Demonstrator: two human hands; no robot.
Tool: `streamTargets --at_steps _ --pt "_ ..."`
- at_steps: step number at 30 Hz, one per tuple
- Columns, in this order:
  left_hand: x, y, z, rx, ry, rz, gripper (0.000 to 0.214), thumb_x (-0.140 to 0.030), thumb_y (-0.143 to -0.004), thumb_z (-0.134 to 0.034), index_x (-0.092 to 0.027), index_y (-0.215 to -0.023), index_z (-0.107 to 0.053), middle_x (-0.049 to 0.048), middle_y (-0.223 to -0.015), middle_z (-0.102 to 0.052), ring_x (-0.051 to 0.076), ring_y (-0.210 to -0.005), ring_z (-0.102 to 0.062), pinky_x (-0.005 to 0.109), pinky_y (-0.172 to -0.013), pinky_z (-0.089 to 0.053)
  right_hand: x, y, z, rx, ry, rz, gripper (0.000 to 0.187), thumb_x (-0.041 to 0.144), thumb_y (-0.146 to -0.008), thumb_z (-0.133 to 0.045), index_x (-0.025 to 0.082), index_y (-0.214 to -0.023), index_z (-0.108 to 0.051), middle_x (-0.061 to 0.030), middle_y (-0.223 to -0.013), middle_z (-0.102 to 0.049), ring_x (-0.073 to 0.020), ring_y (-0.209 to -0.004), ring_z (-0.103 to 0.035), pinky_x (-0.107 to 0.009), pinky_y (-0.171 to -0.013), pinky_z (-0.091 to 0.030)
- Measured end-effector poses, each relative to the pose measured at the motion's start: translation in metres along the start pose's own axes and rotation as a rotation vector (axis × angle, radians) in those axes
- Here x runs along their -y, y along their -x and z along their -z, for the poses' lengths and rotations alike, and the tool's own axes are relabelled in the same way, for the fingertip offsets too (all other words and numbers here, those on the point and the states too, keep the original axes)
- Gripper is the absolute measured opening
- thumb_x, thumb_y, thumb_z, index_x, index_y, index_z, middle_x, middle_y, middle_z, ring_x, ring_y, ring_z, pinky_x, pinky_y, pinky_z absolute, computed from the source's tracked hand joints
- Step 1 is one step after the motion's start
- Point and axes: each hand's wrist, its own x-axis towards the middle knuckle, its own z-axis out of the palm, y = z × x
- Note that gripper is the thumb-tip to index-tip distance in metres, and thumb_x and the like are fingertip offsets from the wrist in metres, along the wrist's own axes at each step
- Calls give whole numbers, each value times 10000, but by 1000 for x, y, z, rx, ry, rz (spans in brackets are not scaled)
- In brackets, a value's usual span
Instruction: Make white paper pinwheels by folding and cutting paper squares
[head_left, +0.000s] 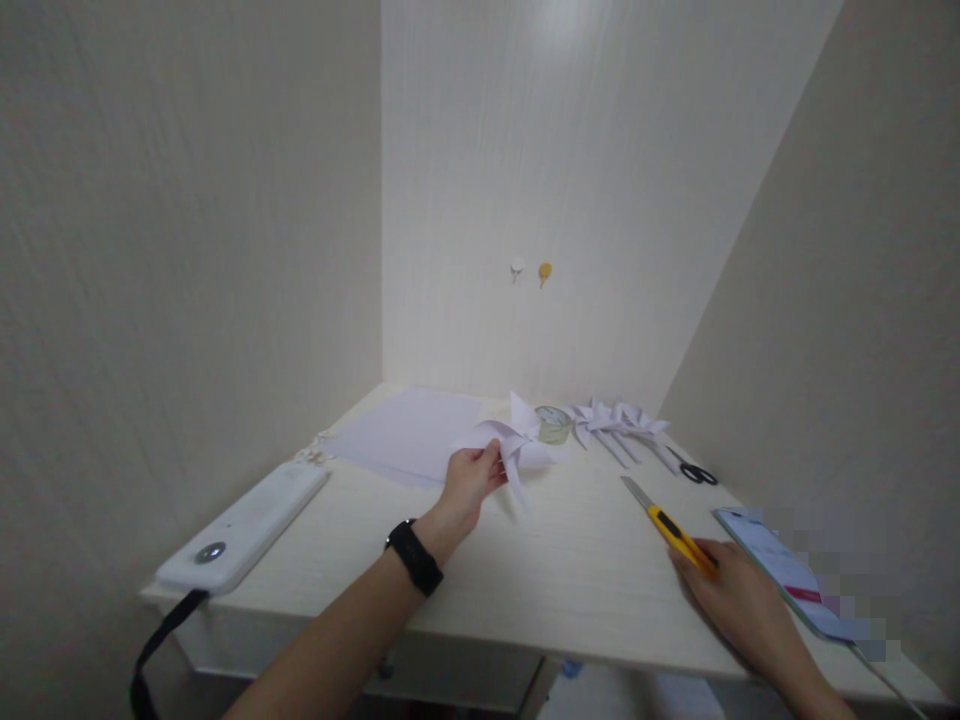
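Between the fingers of my left hand [474, 478] is a white paper pinwheel [517, 440], held up over the middle of the table. Its curled blades spread out past my fingertips. My right hand [731, 590] is closed around a yellow utility knife [681, 540] near the right front of the table. The knife's blade is out and points away to the upper left, apart from the pinwheel. Part of the knife's handle is hidden under my fingers.
White paper sheets [409, 430] lie at the back left. Behind the pinwheel is a roll of clear tape [553, 424]. Several paper pinwheels [619, 425] and black-handled scissors [699, 473] are at the back right. A phone [780, 570] lies right; a white device [244, 525] lies left.
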Motion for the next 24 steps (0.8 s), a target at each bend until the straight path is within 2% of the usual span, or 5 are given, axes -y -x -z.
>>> streamTargets --at_steps 3,8,17,24 --pt "4 -2 1 32 -18 -16 206 -190 -885 -635 -57 -732 -667 97 -701 -692 120 -618 -646 255 -673 -562 -3 -2 -2 -6 57 10 547 486 -908 -335 87 -999 -697 -194 -912 -694 -317 -865 -661 -400 -823 -470" --pt "4 -4 0 34 -12 17 197 -209 -870 -656 -73 -727 -659 89 -716 -694 110 -612 -640 253 -688 -558 6 -6 3 12 149 57 488 429 -925 -331 120 -883 -706 -161 -781 -665 -291 -773 -645 -386 -781 -467" --pt "1 -2 -2 36 -13 42 181 -163 -902 -604 -72 -747 -631 84 -708 -680 108 -603 -643 244 -664 -570 32 -22 -1 23 108 19 451 400 -905 -406 101 -903 -744 -166 -831 -671 -255 -769 -654 -326 -733 -460" --pt "4 -3 -2 26 -89 -2 222 -244 -844 -692 -79 -702 -650 74 -672 -682 104 -586 -637 237 -685 -561 51 -40 -7 39 129 50 478 421 -913 -428 79 -866 -759 -190 -813 -667 -245 -736 -643 -329 -708 -454"
